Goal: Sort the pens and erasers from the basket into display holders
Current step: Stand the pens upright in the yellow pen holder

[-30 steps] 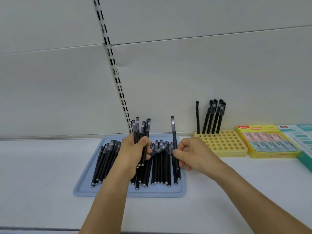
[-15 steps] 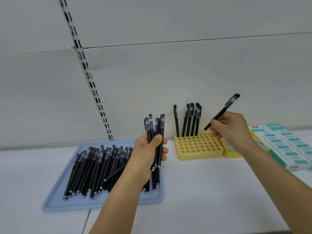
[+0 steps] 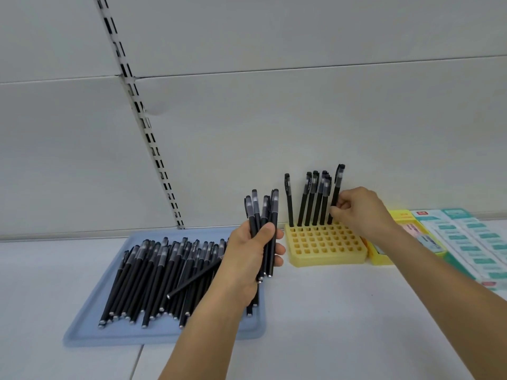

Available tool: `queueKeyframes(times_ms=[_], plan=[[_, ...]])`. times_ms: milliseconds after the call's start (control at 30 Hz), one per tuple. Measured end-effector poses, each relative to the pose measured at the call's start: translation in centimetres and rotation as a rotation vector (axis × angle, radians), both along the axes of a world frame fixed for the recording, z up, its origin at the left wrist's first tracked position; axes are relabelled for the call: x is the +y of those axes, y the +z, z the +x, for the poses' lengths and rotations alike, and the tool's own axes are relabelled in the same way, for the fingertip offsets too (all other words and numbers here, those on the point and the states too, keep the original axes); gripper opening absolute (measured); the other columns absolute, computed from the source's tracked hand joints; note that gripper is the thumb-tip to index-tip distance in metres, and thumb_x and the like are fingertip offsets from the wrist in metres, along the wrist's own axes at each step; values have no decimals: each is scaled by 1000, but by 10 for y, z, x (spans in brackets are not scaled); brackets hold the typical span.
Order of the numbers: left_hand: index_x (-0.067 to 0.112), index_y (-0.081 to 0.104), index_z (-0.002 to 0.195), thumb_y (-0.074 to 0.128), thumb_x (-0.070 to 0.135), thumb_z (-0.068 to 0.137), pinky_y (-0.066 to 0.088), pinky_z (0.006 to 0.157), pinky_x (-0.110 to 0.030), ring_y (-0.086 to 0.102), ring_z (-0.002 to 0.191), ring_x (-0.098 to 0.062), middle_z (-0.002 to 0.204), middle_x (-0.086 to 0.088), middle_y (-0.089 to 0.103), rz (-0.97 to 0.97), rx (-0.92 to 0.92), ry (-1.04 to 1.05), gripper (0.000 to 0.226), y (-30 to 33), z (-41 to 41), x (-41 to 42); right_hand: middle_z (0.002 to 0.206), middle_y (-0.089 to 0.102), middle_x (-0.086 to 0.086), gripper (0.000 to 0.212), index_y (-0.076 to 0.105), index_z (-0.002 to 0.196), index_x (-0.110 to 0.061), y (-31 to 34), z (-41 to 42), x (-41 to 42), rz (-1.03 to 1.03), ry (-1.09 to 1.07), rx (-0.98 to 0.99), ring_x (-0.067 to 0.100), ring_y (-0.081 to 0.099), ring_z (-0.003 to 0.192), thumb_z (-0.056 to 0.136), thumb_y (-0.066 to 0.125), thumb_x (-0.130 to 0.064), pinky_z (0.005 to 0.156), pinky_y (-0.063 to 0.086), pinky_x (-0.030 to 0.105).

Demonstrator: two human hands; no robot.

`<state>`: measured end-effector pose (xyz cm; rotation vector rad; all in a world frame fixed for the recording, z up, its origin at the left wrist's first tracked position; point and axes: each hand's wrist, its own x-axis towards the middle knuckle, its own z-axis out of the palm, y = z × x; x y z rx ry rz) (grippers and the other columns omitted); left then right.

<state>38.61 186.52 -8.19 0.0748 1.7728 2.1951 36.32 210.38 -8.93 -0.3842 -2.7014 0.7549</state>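
Observation:
Several black pens (image 3: 164,272) lie side by side on a light blue tray (image 3: 90,319) at the left. My left hand (image 3: 251,259) grips an upright bundle of black pens (image 3: 262,215) over the tray's right end. A yellow holder with a grid of holes (image 3: 326,246) stands against the wall, and several pens (image 3: 310,198) stand in its back row. My right hand (image 3: 359,209) pinches one black pen (image 3: 338,187), upright, at the right end of that back row.
Right of the holder sit a yellow box (image 3: 403,218) and teal-and-white eraser boxes (image 3: 472,242). A slotted metal rail (image 3: 142,119) runs up the white back wall. The white shelf stretches in front of tray and holder.
My right hand carried the single pen from the tray to the yellow holder and stood it upright at the back row. My left hand kept its bundle. The view shifted right.

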Motion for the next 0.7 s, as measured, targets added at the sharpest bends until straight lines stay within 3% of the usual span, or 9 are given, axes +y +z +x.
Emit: queueKeyframes(times_ms=[200,267,333,433,533,633,700], plan=[[2,61,106,53,15,99,51,56,-26,60,62,-14,86,-7,67,22,-13,2,17,0,2,3,67,62,3,24,60,64,-18,-6,2,-2,16,-31,-134,28,62,72,84,71,-27,67,54,36],[2,61,105,53,14,99,52,56,-26,60,62,-13,86,-7,67,43,-16,-5,16,0,4,5,80,63,-2,17,64,83,-20,-4,7,-1,-11,-79,-134,27,63,86,83,72,-35,75,53,38],[2,61,104,53,13,98,52,55,-26,60,61,-14,85,-8,67,62,-17,-10,15,1,5,9,85,58,-8,28,58,103,-20,3,19,-6,-47,-167,-51,20,59,88,86,68,-41,75,48,35],[3,61,108,54,14,99,52,56,-27,62,63,-15,87,-8,67,77,-15,-40,17,1,8,18,75,59,-9,24,65,91,-18,23,40,-40,-284,-29,111,7,55,69,90,62,-42,59,40,26],[7,64,111,53,15,99,54,58,-28,66,67,-17,88,-7,69,62,2,-106,18,1,13,29,65,63,-5,28,69,72,-18,31,49,-66,-482,199,-8,7,52,58,87,67,-42,55,40,23],[5,62,110,52,14,100,58,58,-30,71,73,-21,92,-11,72,62,-3,-123,17,1,16,35,50,51,-7,28,61,67,-12,36,48,-53,-597,177,32,6,41,44,90,67,-28,43,33,20],[4,60,105,50,12,100,59,58,-31,72,75,-23,92,-12,72,85,-38,-102,14,0,16,35,59,59,2,22,63,75,-7,44,49,-35,-713,97,158,12,48,45,92,64,-21,41,38,23]])
